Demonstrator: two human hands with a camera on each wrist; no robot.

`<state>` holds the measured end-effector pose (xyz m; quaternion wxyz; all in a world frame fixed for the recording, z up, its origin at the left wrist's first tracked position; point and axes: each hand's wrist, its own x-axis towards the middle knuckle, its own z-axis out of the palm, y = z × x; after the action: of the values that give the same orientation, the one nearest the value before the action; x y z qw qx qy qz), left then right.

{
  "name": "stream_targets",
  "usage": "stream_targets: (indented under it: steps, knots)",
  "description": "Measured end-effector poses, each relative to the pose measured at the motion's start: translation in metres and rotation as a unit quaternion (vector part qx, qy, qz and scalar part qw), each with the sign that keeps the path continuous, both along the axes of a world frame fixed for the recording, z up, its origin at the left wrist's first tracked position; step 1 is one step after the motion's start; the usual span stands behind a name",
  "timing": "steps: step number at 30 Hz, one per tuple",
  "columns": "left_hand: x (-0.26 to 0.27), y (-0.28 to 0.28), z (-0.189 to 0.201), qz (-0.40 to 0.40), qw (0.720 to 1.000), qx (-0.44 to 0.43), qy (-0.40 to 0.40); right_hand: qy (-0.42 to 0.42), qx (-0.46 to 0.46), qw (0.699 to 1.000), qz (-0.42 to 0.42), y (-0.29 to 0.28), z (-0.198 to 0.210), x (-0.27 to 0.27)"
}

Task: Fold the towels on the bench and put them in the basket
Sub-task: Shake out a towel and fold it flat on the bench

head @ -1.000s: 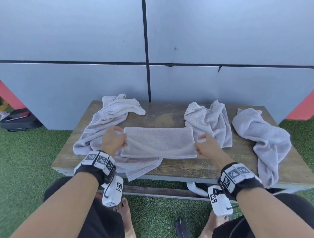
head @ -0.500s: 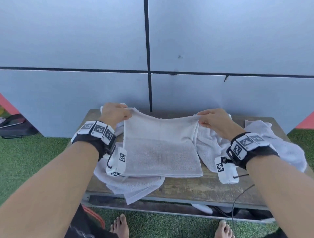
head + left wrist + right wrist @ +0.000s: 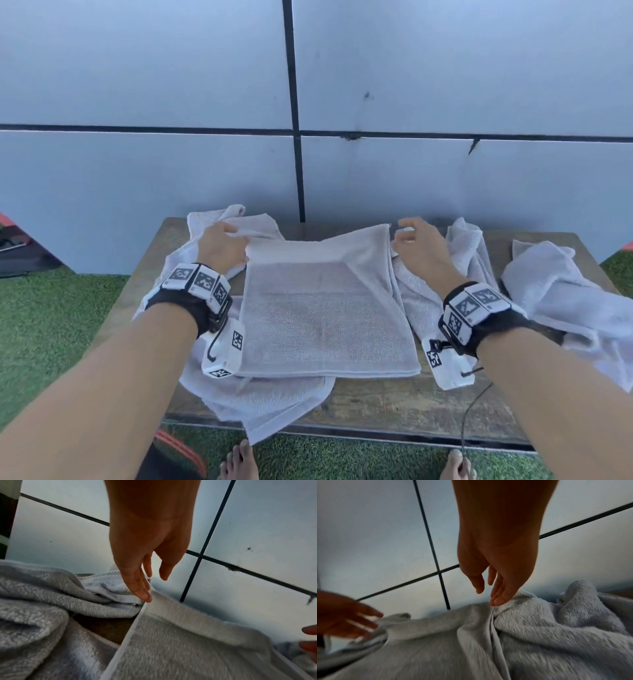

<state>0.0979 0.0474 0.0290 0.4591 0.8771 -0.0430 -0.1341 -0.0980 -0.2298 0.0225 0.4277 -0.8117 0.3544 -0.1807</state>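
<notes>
A grey folded towel (image 3: 325,308) lies flat in the middle of the wooden bench (image 3: 394,401). Its far edge is still a little raised. My left hand (image 3: 228,244) is at the far left corner with straight fingers; in the left wrist view the fingertips (image 3: 145,597) touch the towel's (image 3: 188,649) hem. My right hand (image 3: 409,236) hovers at the far right corner with spread fingers. In the right wrist view its fingertips (image 3: 496,601) just touch the towel (image 3: 445,642). Neither hand holds anything. No basket is in view.
A loose towel (image 3: 267,401) lies under the folded one, hanging over the front edge. Two crumpled towels lie to the right, one (image 3: 469,246) beside my right hand, one (image 3: 555,291) at the bench's right end. A grey panel wall (image 3: 205,171) stands right behind. Green turf surrounds the bench.
Both hands gripped the towel's corners, raised them and carried them toward the wall. Now the towel has dropped onto the bench and the fingers have opened off its far corners.
</notes>
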Motion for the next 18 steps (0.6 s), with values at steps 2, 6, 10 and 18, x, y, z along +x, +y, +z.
stream_targets:
  steps: [2, 6, 10, 18]
  knots:
    - [-0.009, -0.004, -0.005, -0.023, 0.998, 0.037, -0.035, 0.025, -0.047, 0.998, 0.025, 0.006, -0.013, -0.007]
    - [-0.054, -0.035, -0.014, -0.161, 0.981, 0.040, -0.099, 0.124, -0.113, 0.984, 0.063, 0.015, -0.037, -0.022]
    - [-0.089, -0.071, -0.025, -0.329, 0.939, 0.041, -0.087, 0.197, -0.142, 0.968, 0.063, 0.019, -0.047, -0.031]
    - [-0.124, -0.100, -0.052, -0.430, 0.882, 0.172, -0.086, 0.233, -0.154, 0.959, 0.048, 0.019, -0.045, -0.029]
